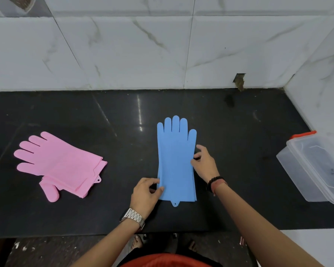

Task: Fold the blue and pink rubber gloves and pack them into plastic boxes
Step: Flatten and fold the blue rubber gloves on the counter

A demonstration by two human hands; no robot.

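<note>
Marble-tiled wall behind black desk. Pink gloves stacked flat at far left, untouched. Left hand pinches cuff edge of blue gloves, lying flat mid-desk, fingers pointing away; right hand pinches the opposite side edge. Rubber looks soft, floppy, likely grippy; best held at edges. Clear plastic box at far right, orange clips.

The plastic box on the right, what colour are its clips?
Orange-red clips on the clear plastic box, seen in the head view.
</note>
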